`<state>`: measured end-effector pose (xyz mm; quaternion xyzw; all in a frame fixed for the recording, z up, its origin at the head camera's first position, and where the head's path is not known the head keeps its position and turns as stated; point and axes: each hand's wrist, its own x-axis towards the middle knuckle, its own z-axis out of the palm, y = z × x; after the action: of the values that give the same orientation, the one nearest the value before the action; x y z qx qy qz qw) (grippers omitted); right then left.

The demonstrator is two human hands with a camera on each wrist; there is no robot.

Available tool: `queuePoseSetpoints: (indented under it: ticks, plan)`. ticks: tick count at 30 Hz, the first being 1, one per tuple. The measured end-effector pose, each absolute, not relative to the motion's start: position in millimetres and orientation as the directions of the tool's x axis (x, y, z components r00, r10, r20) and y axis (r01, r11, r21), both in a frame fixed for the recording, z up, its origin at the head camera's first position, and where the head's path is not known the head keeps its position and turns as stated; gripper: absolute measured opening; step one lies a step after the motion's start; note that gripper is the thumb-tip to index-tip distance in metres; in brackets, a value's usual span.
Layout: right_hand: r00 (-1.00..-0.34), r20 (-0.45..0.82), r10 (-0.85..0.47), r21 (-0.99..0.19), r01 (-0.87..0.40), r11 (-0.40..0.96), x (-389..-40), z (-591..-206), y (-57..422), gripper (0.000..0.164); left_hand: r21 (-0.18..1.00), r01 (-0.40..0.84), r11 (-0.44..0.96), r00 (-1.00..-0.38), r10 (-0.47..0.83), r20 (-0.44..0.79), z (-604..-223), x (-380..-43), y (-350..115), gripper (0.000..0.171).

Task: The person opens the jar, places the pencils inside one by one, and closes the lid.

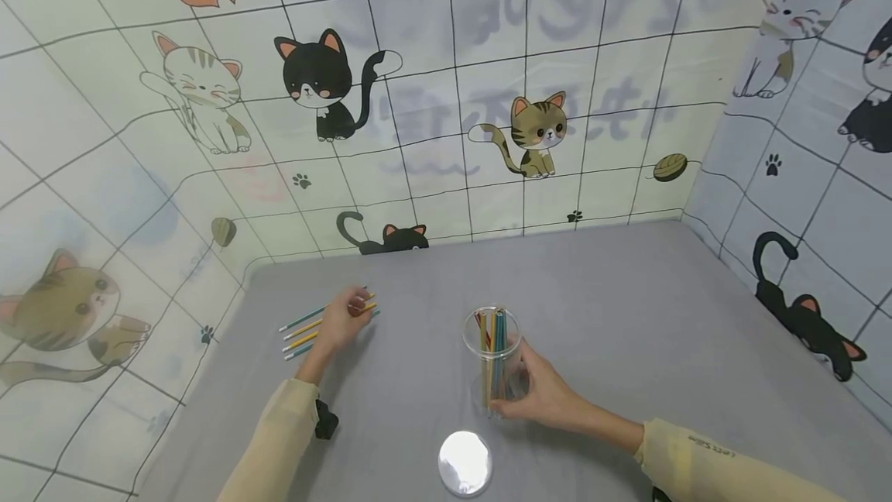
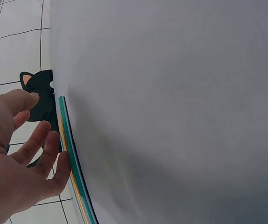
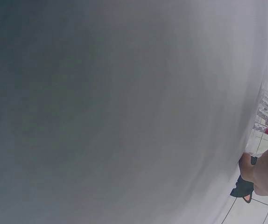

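Observation:
Several teal and yellow pencils (image 1: 300, 335) lie side by side on the grey table at the left. My left hand (image 1: 341, 322) is over their far ends, fingers loosely bent. In the left wrist view the thumb stands apart from the fingers, which are close beside a teal pencil (image 2: 72, 144); whether they touch it I cannot tell. A clear jar (image 1: 475, 390) stands upright near the middle, with red, yellow and teal pencils (image 1: 498, 335) inside. My right hand (image 1: 550, 393) grips the jar around its right side, low down. Only part of that hand shows in the right wrist view.
A shiny round white disc (image 1: 465, 463) lies flat in front of the jar. The grey table (image 1: 613, 308) extends to the right. Cloth walls (image 1: 432, 130) printed with cats and grid lines rise behind it and on both sides.

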<state>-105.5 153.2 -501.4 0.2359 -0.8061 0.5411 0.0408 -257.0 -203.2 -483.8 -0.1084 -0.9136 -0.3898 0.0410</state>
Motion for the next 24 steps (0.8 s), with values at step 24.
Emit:
queuePoseSetpoints:
  ticks: [24]
  plan:
    - [-0.897, 0.287, -0.337, -0.862, -0.395, 0.317, -103, -499, 153, 0.092, 0.544, 0.212, 0.812, -0.973, 0.121, 0.199, -497, -258, -193, 0.023]
